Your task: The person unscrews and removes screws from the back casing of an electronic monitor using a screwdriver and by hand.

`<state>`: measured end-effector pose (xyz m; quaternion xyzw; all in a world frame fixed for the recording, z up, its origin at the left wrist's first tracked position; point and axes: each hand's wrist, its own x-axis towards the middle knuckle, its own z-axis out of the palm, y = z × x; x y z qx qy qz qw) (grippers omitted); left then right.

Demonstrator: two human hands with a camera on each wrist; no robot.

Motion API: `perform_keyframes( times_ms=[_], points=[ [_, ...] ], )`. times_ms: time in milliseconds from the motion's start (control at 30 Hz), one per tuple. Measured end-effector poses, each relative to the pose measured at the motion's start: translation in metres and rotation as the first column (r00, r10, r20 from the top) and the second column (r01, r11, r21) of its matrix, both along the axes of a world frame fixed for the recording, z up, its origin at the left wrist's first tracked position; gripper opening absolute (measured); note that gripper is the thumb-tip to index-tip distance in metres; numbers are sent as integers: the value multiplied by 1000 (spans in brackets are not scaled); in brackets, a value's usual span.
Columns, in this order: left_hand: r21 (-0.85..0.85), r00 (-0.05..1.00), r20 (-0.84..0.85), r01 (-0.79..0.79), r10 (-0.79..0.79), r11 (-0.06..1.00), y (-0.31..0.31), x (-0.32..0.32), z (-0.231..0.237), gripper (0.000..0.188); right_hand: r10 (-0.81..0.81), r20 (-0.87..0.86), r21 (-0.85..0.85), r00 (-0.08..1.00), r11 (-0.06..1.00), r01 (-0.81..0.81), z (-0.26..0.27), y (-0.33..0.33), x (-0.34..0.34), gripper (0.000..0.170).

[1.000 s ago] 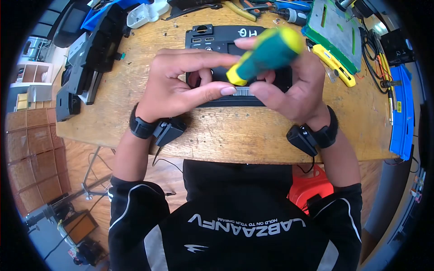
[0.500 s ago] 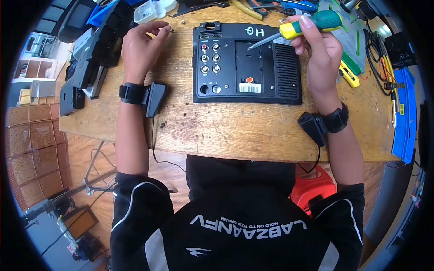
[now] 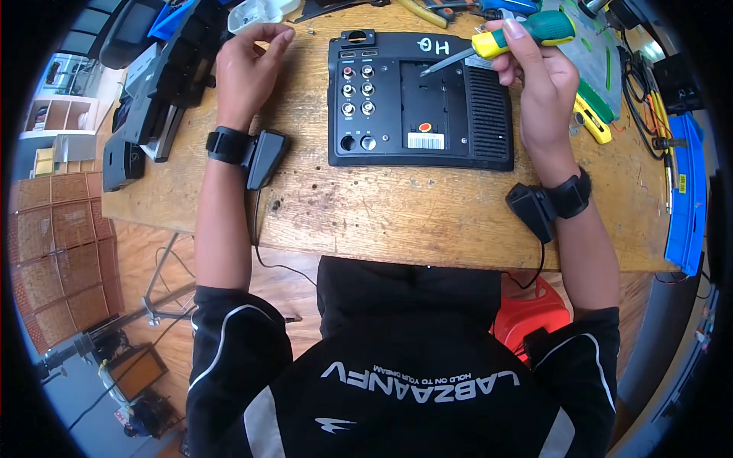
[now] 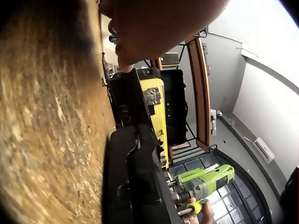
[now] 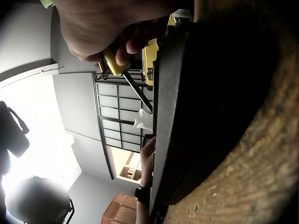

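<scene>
Right hand grips a screwdriver over a black electronic unit

Seen from above, a person in a black top sits at a scratched wooden workbench [image 3: 366, 217]. At upper centre of the frame lies the black unit [image 3: 422, 103], flat on the bench, with round connectors [image 3: 356, 90] along its left side, vent slots on its right, and a barcode label [image 3: 425, 140] low in its central recess. At upper right, the right hand [image 3: 546, 91] is clamped on the green and yellow handle of a screwdriver [image 3: 553, 28], thumb along the top. The shaft slants down to the left, its tip over the recess; whether it touches, I cannot tell. At upper left, the left hand [image 3: 246, 75] is near the bench and apart from the unit, its fingers loosely bent. A yellow utility knife [image 3: 594, 126] lies right of the right hand. A blue tray [image 3: 687, 191] fills the right edge; dark equipment [image 3: 169, 76] stands at upper left.
</scene>
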<state>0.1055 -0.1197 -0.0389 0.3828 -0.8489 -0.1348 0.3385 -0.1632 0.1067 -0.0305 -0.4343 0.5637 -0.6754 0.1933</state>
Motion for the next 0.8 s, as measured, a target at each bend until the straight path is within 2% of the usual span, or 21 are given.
perform_keyframes(
  times_ms=[33,100,167,233,267,300,400,467,533,700,800],
  points=[
    [2,1000,2,3,-3,1000,1,-1,-1,26,-1,8,2,1000,1000,1,0,0,0,38],
    [67,971,-197,155,-139,986,3,-5,-1,26,-3,0,3,1000,1000,3,-2,0,0,38],
    [103,876,-367,371,-312,923,23,-18,6,21,-7,-12,-5,1000,1000,7,-2,-1,0,38],
    [73,867,-305,434,-394,898,47,-28,16,20,-29,-23,-10,999,1000,28,-3,-2,1,39],
    [115,866,-273,461,-418,880,55,-30,18,18,-32,-23,-7,999,999,32,-4,-1,-1,39],
    [95,864,-204,486,-461,869,63,-33,22,18,0,4,-16,1000,1000,0,-4,-1,-3,35],
    [163,846,-176,529,-503,832,76,-37,27,17,42,92,-48,995,998,-37,12,2,10,24],
    [58,857,-16,516,-516,855,77,-37,29,17,50,149,-72,988,997,-39,14,0,16,18],
    [63,856,-18,516,-516,854,76,-39,27,16,-12,70,-134,997,991,21,5,-7,14,24],
    [69,862,-27,507,-507,859,77,-42,26,16,3,72,-121,997,993,6,3,-6,10,23],
    [129,879,-19,475,-477,871,81,-42,29,18,10,64,-113,998,994,-3,3,-6,11,24]
  ],
)
